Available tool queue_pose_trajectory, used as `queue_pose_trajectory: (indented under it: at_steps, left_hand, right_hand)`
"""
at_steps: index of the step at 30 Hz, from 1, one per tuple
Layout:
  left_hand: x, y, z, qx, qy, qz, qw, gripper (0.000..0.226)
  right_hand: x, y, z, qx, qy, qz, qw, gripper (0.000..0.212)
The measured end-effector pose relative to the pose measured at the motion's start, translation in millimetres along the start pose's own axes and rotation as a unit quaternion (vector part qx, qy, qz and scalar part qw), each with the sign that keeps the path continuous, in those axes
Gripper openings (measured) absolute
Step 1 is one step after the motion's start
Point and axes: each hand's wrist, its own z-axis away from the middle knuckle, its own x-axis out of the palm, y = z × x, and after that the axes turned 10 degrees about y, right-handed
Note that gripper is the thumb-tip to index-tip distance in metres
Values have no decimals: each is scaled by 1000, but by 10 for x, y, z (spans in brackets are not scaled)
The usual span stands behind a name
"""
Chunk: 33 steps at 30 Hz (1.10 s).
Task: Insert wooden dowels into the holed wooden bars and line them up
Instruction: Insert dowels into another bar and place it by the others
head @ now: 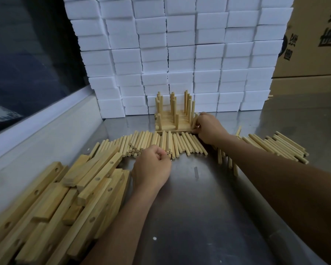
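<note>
Several finished bars with upright dowels stand side by side at the back of the steel table, against the white blocks. My right hand reaches to the right end of the front bar and pinches a dowel standing there. A long row of loose dowels lies across the table in front of the bars. My left hand is curled at the near edge of that row, fingertips on the dowel ends; what it holds is hidden. A heap of holed wooden bars lies at the left.
A wall of stacked white foam blocks closes the back. Cardboard boxes stand at the right. More loose dowels lie right of my forearm. A raised metal ledge and a dark window run along the left. Bare steel table lies near me.
</note>
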Motion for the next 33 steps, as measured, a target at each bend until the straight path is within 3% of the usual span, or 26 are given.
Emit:
queue_pose_trajectory:
  at_steps: [6, 20, 29, 33]
  left_hand:
    - [-6, 9, -5, 2, -2, -4, 1000, 16]
    - [-9, 9, -3, 2, 1, 0, 1000, 17]
    - [-24, 29, 20, 8, 0, 2, 1000, 18]
    - [-38, 57, 39, 12, -4, -20, 1000, 16]
  right_hand:
    - [-19, -35, -35, 28, -15, -9, 999, 18]
    - [-32, -126, 113, 80, 74, 3, 994, 19]
    - [-320, -312, 694, 65, 134, -76, 986, 17]
    - [-411, -367, 1018, 13, 173, -81, 982, 13]
